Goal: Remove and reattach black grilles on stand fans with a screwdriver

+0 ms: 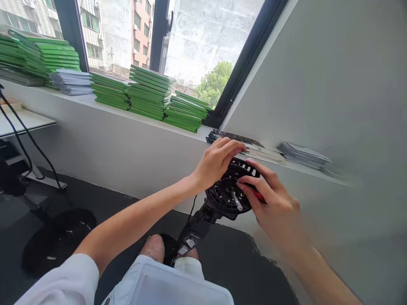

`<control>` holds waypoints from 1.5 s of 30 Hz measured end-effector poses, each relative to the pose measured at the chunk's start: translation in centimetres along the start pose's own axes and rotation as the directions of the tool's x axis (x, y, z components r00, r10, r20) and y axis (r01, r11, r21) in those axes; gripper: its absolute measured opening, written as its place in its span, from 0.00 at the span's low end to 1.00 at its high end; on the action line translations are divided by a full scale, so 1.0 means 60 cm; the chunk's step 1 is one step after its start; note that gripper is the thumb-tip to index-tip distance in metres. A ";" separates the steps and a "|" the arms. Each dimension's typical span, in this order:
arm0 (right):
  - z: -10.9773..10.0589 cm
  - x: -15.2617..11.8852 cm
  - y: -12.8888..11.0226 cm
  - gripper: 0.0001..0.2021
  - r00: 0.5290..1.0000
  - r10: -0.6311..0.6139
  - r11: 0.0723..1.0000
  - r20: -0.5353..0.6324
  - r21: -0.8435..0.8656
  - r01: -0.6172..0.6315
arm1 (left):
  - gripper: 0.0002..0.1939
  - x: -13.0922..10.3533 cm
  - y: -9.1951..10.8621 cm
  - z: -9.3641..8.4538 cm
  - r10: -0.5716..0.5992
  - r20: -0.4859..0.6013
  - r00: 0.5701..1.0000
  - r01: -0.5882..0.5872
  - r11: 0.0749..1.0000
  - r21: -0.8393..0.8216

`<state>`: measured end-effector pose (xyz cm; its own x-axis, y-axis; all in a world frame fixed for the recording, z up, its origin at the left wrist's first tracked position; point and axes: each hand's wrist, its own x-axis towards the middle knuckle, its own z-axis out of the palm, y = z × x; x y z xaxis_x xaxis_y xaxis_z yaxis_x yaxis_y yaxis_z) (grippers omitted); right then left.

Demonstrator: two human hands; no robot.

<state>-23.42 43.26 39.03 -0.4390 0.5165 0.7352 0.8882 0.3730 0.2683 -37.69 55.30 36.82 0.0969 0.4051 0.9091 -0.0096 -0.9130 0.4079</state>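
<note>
A black round slotted fan head [219, 195] stands on a black post with a control panel [190, 242] between my knees. A silver metal shaft [236, 201] sticks out of its middle. My left hand [219, 163] rests at the upper left rim, fingers bent over the edge. On the right side, my right hand [270, 195] has thumb and index finger pressed together near the shaft. A small red piece [259, 197] shows beneath its fingers; most of it is hidden, so I cannot tell its kind. The other right fingers touch the upper rim.
Green-edged stacks [149, 93] and white paper stacks [71, 80] line the window sill. More flat sheets [302, 154] lie along the sill to the right. A pale plastic container [178, 286] is at my lap. Another black round base [59, 241] and cables [32, 140] stand left.
</note>
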 end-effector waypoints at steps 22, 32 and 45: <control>0.001 0.021 0.002 0.09 0.989 0.074 0.988 0.127 -0.144 -0.055 | 0.15 0.031 -0.006 0.022 -0.162 0.008 0.987 0.162 0.987 0.004; 0.006 0.054 0.029 0.06 0.907 0.281 0.929 0.312 0.147 -0.339 | 0.15 0.032 -0.012 0.024 -0.174 0.003 0.985 0.174 0.984 -0.033; 0.001 0.037 0.021 0.22 0.890 0.285 0.875 0.355 0.282 -0.393 | 0.17 0.001 0.001 -0.010 0.080 -0.124 0.989 -0.082 0.997 -0.012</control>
<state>-23.26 44.93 40.97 -0.1858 0.8399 0.5099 0.9116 0.3410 -0.2295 -38.26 55.29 36.94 -0.0284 0.3337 0.9422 -0.0293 -0.9425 0.3329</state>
